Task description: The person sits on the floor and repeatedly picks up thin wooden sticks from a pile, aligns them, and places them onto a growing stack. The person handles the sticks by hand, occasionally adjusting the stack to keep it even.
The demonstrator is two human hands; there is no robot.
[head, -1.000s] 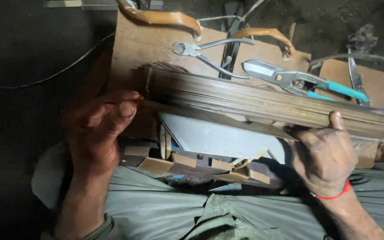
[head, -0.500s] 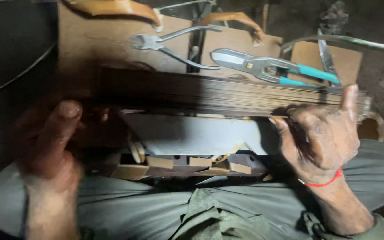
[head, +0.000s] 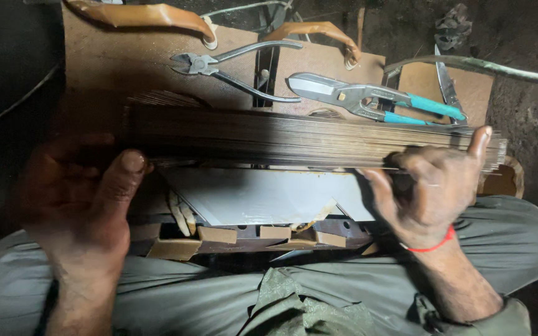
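Observation:
A long stack of thin metal sheets stands on edge across the middle of the view, just above my lap. My left hand grips its left end, thumb pressed against the near face. My right hand, with a red thread at the wrist, clasps the right end, index finger raised over the top edge. Below the stack a grey metal sheet lies flat on small wooden blocks.
Behind the stack on a brown board lie wire cutters and tin snips with teal handles. Two tan-taped handles sit at the far edge. A grey cable crosses the upper right.
The view has shifted and the stack now lies level instead of sloping down to the right. My left hand has slid lower on the left end; my right hand keeps its hold.

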